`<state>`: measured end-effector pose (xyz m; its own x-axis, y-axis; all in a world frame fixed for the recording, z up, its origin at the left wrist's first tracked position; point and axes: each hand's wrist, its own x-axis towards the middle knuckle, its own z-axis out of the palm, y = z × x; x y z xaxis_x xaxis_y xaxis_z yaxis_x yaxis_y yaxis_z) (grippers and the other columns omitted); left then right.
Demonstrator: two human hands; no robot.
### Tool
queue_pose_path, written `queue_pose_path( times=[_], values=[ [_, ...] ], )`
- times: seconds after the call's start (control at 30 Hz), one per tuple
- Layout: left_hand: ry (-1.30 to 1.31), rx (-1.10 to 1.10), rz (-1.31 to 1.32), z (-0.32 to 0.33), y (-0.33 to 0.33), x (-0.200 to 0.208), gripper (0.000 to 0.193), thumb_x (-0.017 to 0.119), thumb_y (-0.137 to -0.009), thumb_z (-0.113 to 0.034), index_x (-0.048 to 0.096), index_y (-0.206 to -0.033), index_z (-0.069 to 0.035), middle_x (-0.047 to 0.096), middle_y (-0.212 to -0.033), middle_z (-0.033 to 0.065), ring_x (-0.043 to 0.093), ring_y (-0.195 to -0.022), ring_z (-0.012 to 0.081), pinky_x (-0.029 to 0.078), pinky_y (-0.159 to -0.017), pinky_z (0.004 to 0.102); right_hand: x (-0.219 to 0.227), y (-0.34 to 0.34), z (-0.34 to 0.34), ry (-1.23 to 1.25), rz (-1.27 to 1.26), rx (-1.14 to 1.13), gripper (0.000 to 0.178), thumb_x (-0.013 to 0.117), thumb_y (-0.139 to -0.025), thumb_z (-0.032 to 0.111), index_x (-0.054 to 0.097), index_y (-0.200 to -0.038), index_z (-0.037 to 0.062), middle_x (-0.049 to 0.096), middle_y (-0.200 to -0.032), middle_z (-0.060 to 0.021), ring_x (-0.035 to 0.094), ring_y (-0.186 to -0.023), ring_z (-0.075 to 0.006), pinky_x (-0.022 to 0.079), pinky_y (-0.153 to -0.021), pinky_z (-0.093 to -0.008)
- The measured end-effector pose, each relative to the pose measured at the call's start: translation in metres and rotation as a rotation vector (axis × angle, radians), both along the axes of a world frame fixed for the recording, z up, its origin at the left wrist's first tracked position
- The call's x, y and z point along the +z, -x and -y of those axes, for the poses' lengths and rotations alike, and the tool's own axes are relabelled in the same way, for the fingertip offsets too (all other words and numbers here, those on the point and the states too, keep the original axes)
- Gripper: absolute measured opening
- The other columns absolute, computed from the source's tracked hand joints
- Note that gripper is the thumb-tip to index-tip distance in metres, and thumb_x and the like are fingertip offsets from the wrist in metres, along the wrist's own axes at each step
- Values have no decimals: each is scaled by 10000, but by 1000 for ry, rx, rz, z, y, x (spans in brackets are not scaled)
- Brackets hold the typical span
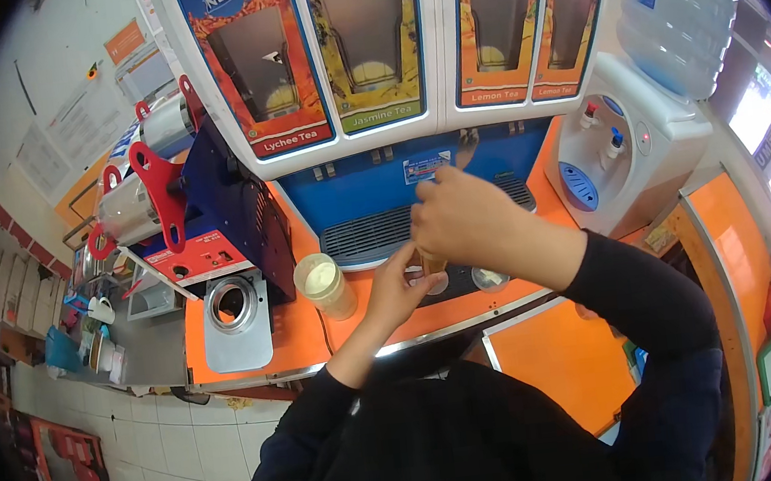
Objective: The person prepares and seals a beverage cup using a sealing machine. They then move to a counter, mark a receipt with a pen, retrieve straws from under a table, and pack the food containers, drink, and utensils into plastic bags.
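Note:
My left hand [393, 288] is wrapped round the side of a small cup [432, 259] with something brownish in it, standing near the front of the drink dispenser [370, 181]. Just over the cup, my right hand [469, 216] is closed with its fingers bunched together; what they grip is hidden behind them. A pale tub of cream-coloured powder [325, 294], uncovered, stands to the left of my left hand. Right of the cup sits a small clear container [489, 278], partly hidden by my right wrist. The dispenser's black drip grille [362, 239] lies behind both hands.
A cup-sealing machine [204, 213] with red-ended film rolls takes up the left of the orange counter [302, 336]. Its grey cup holder [238, 336] sticks out at the front. To the right stands a water dispenser [625, 150] with a large bottle on top.

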<state>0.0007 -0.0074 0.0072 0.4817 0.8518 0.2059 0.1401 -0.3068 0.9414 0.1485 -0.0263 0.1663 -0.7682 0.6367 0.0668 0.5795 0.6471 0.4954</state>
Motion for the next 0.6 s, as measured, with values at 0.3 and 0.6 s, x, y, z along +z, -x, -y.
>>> queue_pose_path(
  times=[0.3, 0.6],
  values=[
    [-117, 15, 29, -11, 3, -11, 562, 758, -749, -138, 503, -1235, -21, 643, -1034, 139, 653, -931, 223, 546, -790, 326, -5, -6, -10, 129, -41, -92, 86, 654, -731, 189, 685, -702, 114, 671, -745, -3, 613, -760, -189, 456, -632, -315],
    [-200, 103, -100, -11, 15, -17, 568, 765, -753, -176, 514, -1236, -12, 647, -998, 103, 633, -921, 182, 537, -792, 310, 25, -27, 26, -148, -218, -113, 71, 625, -715, 115, 617, -786, 111, 585, -783, 3, 556, -823, -167, 415, -692, -298]
  ],
)
